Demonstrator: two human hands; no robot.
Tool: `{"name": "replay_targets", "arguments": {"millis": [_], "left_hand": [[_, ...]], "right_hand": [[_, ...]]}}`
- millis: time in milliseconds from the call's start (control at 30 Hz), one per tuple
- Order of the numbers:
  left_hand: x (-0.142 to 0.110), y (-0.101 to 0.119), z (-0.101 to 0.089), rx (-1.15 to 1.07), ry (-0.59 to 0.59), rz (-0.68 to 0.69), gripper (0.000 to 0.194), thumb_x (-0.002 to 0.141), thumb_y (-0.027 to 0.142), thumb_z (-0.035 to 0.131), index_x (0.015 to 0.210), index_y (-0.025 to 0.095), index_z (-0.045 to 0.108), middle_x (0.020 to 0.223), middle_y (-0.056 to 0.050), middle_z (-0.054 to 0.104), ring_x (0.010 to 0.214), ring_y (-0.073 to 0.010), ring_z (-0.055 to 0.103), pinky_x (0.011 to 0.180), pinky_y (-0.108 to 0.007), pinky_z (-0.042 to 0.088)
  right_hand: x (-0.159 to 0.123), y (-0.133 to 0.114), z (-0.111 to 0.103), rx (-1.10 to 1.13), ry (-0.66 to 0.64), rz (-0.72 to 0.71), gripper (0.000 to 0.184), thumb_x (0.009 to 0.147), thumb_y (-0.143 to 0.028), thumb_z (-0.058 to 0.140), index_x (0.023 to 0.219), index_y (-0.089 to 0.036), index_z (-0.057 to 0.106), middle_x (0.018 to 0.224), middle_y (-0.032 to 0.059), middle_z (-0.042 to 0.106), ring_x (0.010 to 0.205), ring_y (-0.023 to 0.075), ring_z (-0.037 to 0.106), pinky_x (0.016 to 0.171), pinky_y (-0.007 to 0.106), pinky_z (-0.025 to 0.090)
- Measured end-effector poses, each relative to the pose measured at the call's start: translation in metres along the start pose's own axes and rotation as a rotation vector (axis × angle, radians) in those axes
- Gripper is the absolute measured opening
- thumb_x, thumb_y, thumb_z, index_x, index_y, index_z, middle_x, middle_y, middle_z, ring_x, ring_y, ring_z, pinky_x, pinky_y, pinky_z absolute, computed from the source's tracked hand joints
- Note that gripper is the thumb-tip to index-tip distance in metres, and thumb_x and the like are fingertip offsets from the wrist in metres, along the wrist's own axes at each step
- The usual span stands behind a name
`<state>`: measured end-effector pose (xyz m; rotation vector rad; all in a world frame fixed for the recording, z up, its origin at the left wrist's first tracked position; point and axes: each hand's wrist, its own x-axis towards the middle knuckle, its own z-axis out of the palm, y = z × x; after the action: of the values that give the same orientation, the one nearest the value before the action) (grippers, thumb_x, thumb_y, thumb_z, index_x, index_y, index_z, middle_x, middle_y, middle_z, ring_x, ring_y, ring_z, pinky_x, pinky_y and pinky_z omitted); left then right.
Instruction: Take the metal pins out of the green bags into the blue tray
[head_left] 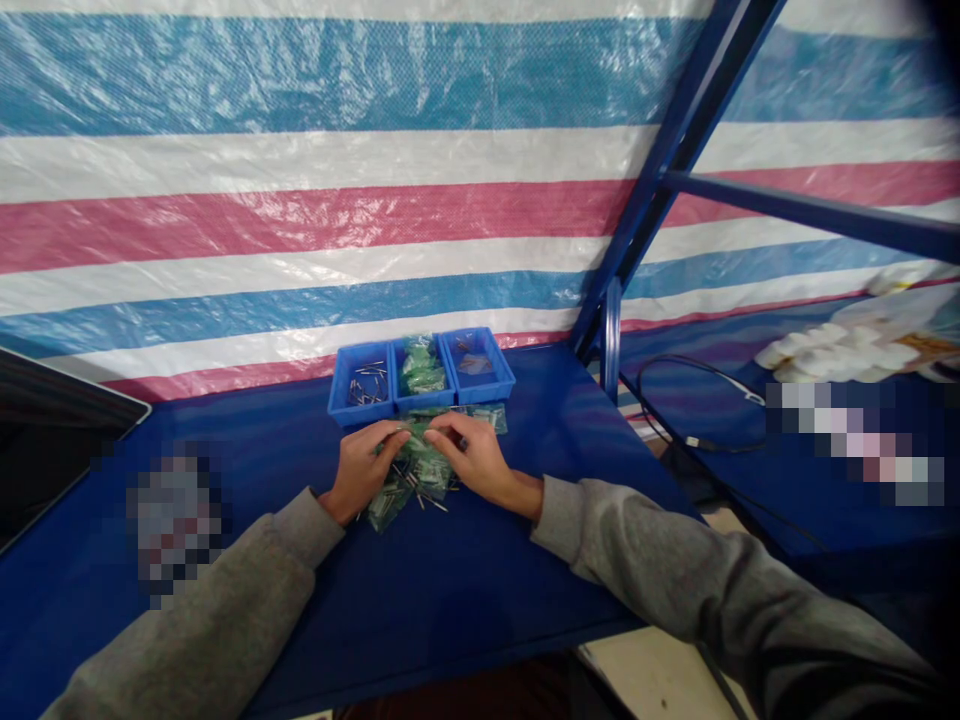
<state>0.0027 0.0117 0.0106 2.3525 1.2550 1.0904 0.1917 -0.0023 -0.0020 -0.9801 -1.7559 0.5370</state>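
My left hand [367,465] and my right hand [480,462] face each other over the blue table, fingers closed in a pinch. Between the fingertips is a small clear, green-tinted plastic bag [417,430], partly hidden by them. Right below lies a heap of similar plastic bags [386,505] and loose thin metal pins [429,500]. Just beyond the hands stand three blue bins side by side. Metal pins lie in the left bin [334,405], green-tinted bags fill the middle bin [424,402], and a few small thin pieces are in the right bin [504,375].
A dark screen-like panel [60,450] stands at the left edge, with a blurred item on the table nearby. Blue metal frame posts [660,170] rise at the right. Beyond them a second table holds a black cable [652,362] and white rolled items [817,352]. Striped sheeting [300,220] hangs behind.
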Motion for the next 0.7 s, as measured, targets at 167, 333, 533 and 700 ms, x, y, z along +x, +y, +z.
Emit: {"name": "replay_targets", "arguments": {"millis": [167, 333, 533, 700], "left_hand": [[-0.002, -0.002, 0.001, -0.049, 0.1, -0.043, 0.018, 0.084, 0.031, 0.053, 0.093, 0.018, 0.063, 0.086, -0.002, 0.068, 0.067, -0.012, 0.062, 0.069, -0.024, 0.05], [-0.002, -0.002, 0.001, -0.066, 0.125, 0.029, 0.019, 0.081, 0.03, 0.059, 0.095, 0.018, 0.064, 0.089, -0.003, 0.068, 0.077, -0.0142, 0.063, 0.073, -0.026, 0.051], [0.002, 0.002, 0.001, -0.034, 0.305, 0.038, 0.013, 0.077, 0.027, 0.063, 0.083, 0.017, 0.067, 0.078, -0.001, 0.069, 0.067, -0.0118, 0.062, 0.068, -0.024, 0.051], [0.028, -0.002, -0.017, 0.019, 0.528, -0.061, 0.023, 0.08, 0.029, 0.059, 0.097, 0.015, 0.065, 0.088, -0.004, 0.069, 0.066, -0.0122, 0.062, 0.065, -0.025, 0.051]], "right_hand": [[-0.001, 0.001, 0.0, -0.008, -0.031, 0.019, 0.018, 0.087, -0.03, 0.05, 0.087, -0.017, 0.062, 0.06, -0.0012, 0.056, 0.052, 0.0109, 0.049, 0.056, 0.023, 0.038], [0.0, 0.002, 0.0, 0.018, 0.036, 0.061, 0.019, 0.088, -0.03, 0.048, 0.087, -0.017, 0.062, 0.067, 0.001, 0.061, 0.057, 0.0121, 0.053, 0.059, 0.024, 0.042], [-0.001, 0.002, 0.001, 0.158, 0.006, 0.074, 0.027, 0.091, -0.026, 0.041, 0.115, -0.02, 0.051, 0.083, 0.0017, 0.063, 0.057, 0.0098, 0.056, 0.061, 0.023, 0.046], [-0.002, 0.001, 0.001, 0.128, 0.024, 0.053, 0.025, 0.09, -0.025, 0.042, 0.112, -0.02, 0.052, 0.086, 0.003, 0.061, 0.065, 0.0114, 0.057, 0.063, 0.024, 0.047]]}}
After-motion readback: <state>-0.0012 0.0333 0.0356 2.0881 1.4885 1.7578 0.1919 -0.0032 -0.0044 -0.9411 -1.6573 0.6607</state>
